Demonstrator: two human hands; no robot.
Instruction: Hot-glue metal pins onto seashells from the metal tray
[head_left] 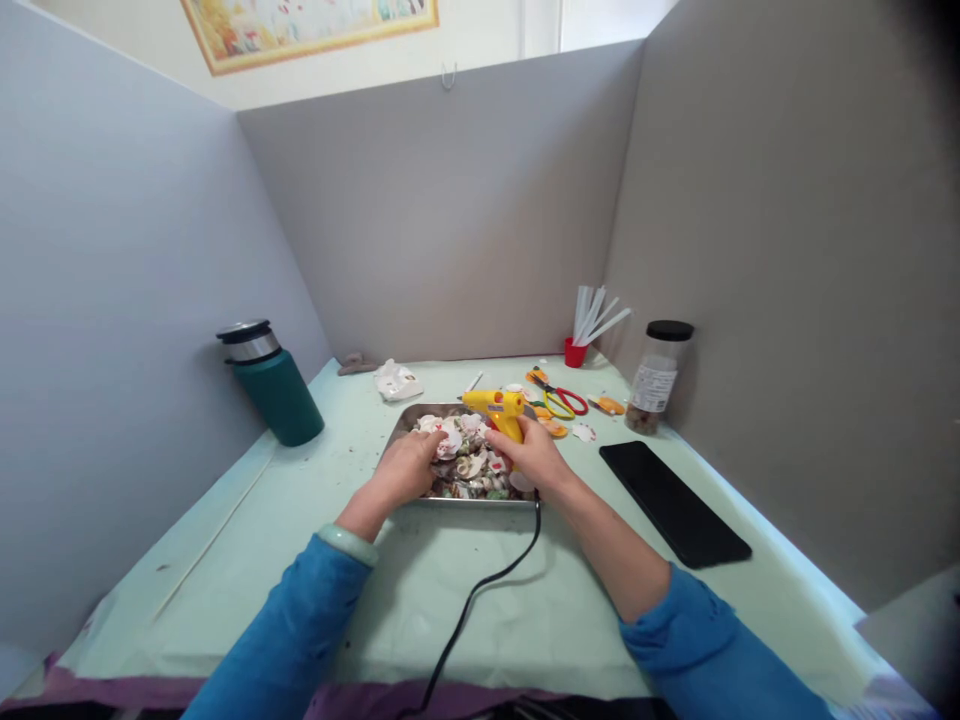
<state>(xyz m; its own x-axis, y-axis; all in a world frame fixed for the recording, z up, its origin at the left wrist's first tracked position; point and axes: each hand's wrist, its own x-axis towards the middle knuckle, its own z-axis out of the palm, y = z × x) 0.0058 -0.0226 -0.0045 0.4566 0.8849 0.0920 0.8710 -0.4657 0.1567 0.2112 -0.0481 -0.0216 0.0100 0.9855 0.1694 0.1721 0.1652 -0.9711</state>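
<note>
My right hand [538,455] is closed around the grip of a yellow glue gun [499,403], with its nozzle pointing left above the tray. A black cord [480,585] hangs from the gun and runs to the front edge. My left hand [409,466] is closed at the tray's left side, its fingertips at a whitish shell piece [450,445] that it seems to pinch. Below both hands lies a shallow metal tray [480,503] filled with mixed shells [472,488]. Part of the left fingers is hidden behind the hand.
A green bottle [277,395] stands left; a white packet [397,381] lies behind. Scissors [562,400] rest among orange pieces [553,427] at the right. Further right are a red cup [575,354] of glue sticks, a lidded jar [655,385] and a black phone-like slab [675,505]. Grey panels enclose the table.
</note>
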